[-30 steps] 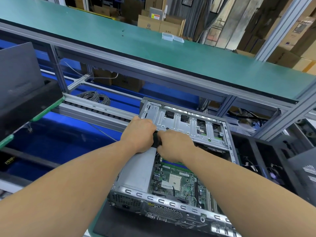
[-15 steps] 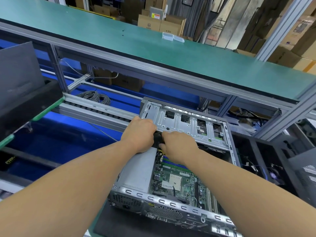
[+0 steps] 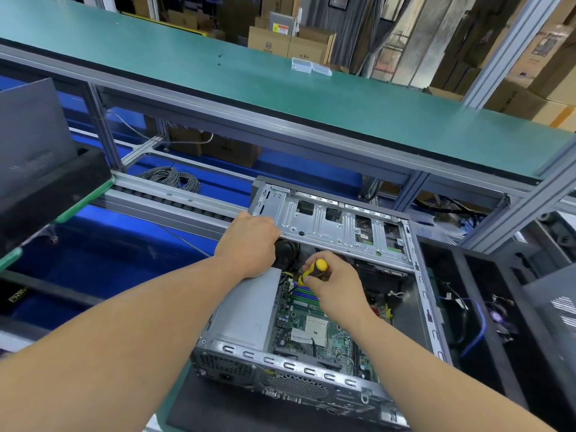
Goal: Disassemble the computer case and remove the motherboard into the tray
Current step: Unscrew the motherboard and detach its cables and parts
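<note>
Bare sheet steel forms the opened computer case (image 3: 339, 380), lying flat on the bench with its lid off; the green motherboard (image 3: 314, 333) sits on the case floor, screwed side up, to the right of the grey power supply (image 3: 249, 310); the perforated drive cage (image 3: 336, 229) spans the far end of the case. The right hand (image 3: 335, 283) is curled round a yellow-and-black screwdriver (image 3: 313, 271), thumb and fingers pinching the handle; the tool points down at the far edge of the motherboard, beside the blue memory slots (image 3: 304, 291); its tip is hidden. The left hand (image 3: 247, 244) rests knuckles-up at the near left corner of the drive cage, fingers bent under and out of sight, so whether it grips anything cannot be told; the motherboard lies below and nearer than both hands.
</note>
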